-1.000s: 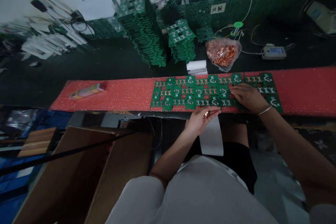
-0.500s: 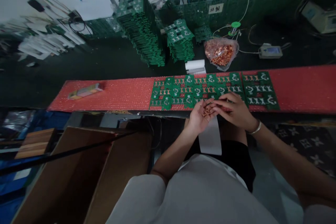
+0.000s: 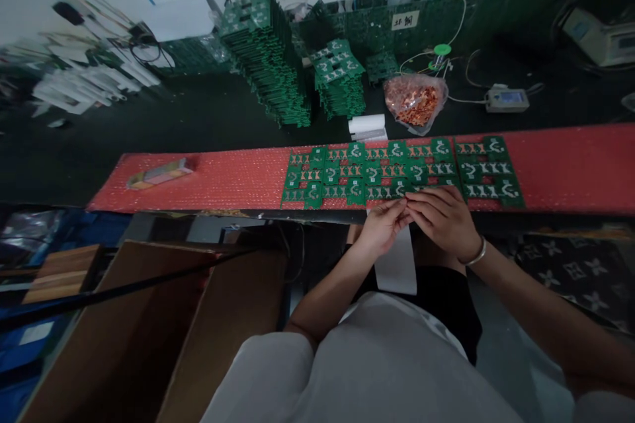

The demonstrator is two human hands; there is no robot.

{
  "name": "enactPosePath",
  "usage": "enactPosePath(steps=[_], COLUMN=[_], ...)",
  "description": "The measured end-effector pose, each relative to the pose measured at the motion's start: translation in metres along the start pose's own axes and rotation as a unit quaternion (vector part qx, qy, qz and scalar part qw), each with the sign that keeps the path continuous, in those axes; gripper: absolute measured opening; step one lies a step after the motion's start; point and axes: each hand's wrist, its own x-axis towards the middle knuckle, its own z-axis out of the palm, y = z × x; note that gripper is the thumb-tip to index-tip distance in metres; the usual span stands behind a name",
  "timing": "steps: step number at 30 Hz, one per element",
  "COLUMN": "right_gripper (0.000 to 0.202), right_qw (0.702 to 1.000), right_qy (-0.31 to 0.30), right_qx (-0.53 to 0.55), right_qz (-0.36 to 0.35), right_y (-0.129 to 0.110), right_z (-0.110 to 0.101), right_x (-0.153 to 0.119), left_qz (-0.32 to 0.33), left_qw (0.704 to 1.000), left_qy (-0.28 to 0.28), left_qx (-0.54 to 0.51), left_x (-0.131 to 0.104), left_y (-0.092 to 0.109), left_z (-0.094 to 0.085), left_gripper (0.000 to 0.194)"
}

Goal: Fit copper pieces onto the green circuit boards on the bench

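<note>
1. Dark workbench (image 3: 198, 112) crosses the frame; red bubble wrap (image 3: 238, 178) lines its front edge, green circuit boards (image 3: 356, 192) laid on it from centre to right;
2. Left hand (image 3: 381, 225) and right hand (image 3: 444, 218) meet at the fingertips, at the boards' near edge, below centre-right; what they grip, if anything, I cannot tell;
3. Bag of copper pieces (image 3: 417, 102), upper right of centre; taller board stack (image 3: 278, 73) and shorter board stack (image 3: 342, 86), upper centre; cardboard box (image 3: 228, 317), lower left.

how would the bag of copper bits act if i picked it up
The bag will probably feel floppy, since its clear plastic is thin and wrinkled. It may be heavy for its size, as the copper bits look like metal and lie heaped together. It seems unlikely to roll, being slumped on the bench.
</note>
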Motion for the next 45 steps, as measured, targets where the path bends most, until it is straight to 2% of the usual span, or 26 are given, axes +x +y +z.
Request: enactPosePath(steps=[3, 6, 9, 11, 14, 17, 20, 31, 38, 42, 45], right_gripper=[0.019, 0.014, 0.011, 0.011, 0.012, 0.015, 0.018, 0.018, 0.022, 0.022, 0.020], right_qw=[0.998, 0.991, 0.979, 0.974, 0.975, 0.976, 0.978, 0.991, 0.994, 0.994, 0.992], right_qy=[-0.034, -0.051, -0.066, -0.064, -0.025, -0.017, -0.031, -0.063, -0.064, -0.058, -0.015], right_qx=[0.045, 0.122, 0.191, 0.207, 0.178, 0.147, 0.132, 0.081, 0.054, 0.048, 0.064], right_qz=[-0.002, 0.018, 0.041, 0.068, 0.130, 0.160, 0.157, 0.081, 0.066, 0.074, 0.111], right_y=[-0.001, 0.001, 0.012, 0.031, 0.074, 0.115, 0.134, 0.140, 0.134, 0.117, 0.087], right_z=[-0.003, -0.009, -0.014, -0.014, -0.007, 0.005, 0.016, 0.023, 0.025, 0.015, 0.006], right_x=[-0.003, -0.003, -0.001, -0.002, -0.007, -0.014, -0.019, -0.016, -0.019, -0.018, -0.013], left_qz=[0.000, -0.007, -0.013, -0.022, -0.024, -0.018, -0.018, -0.018, -0.024, -0.040, -0.055], left_qw=[1.000, 0.998, 0.997, 0.995, 0.992, 0.991, 0.991, 0.992, 0.993, 0.997, 0.996], left_qy=[0.000, -0.008, -0.025, -0.048, -0.078, -0.082, -0.078, -0.075, -0.068, -0.065, -0.059], left_qx=[0.025, 0.058, 0.076, 0.081, 0.091, 0.103, 0.108, 0.099, 0.089, 0.013, -0.044], left_x=[0.002, 0.003, 0.003, 0.002, 0.000, -0.002, -0.003, 0.000, 0.001, 0.004, 0.006], left_y=[-0.002, -0.004, -0.006, -0.006, -0.004, -0.002, 0.000, 0.000, 0.001, 0.005, 0.006], left_z=[-0.002, -0.004, -0.004, -0.003, -0.001, -0.001, -0.002, 0.004, 0.004, 0.004, 0.004], left_gripper=[0.028, 0.029, 0.030, 0.033, 0.037, 0.037, 0.037, 0.032, 0.030, 0.035, 0.035])
